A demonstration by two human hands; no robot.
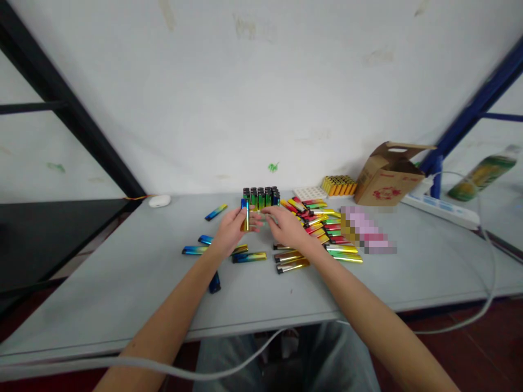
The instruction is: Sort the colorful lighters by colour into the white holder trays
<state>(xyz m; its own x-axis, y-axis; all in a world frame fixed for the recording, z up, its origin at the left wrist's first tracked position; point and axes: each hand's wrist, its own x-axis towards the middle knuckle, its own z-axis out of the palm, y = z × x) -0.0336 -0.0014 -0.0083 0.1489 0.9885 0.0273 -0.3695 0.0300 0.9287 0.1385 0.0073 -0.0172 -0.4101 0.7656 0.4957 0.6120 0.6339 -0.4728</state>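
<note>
Both forearms reach forward and converge, the left hand gripping, the right hand with fingers bent.

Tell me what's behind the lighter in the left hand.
Behind that lighter show fingers of the left hand, then standing black-topped items and the wall. Lighter and hand cover part of that group; what they hide cannot be seen.
</note>
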